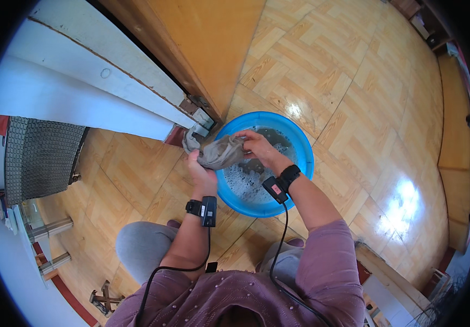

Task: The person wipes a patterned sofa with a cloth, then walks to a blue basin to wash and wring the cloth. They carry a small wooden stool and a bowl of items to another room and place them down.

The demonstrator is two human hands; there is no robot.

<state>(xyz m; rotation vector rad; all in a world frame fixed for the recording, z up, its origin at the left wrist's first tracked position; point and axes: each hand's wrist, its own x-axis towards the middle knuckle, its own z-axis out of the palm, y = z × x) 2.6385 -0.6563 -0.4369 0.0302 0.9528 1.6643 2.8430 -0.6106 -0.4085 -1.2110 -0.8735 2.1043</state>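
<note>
A crumpled grey cloth [218,153] is stretched between my two hands, over the left rim of a blue plastic basin [306,163]. My left hand [200,169] grips its left part, just outside the rim, and a loose end curls up beyond my thumb. Above the basin, my right hand [257,147] pinches the cloth's right end between thumb and fingers. Murky grey water [275,137] with white suds [247,186] lies in the basin. Each wrist wears a black strap with a small cabled box.
Beyond the basin stand a wooden door [210,45] and a white door frame [108,77]. The floor [341,122] has glossy wood-patterned tiles. A patterned grey cover [46,155] hangs at the left, near a glass-and-metal stand [50,229]. Wooden furniture [456,147] lines the right.
</note>
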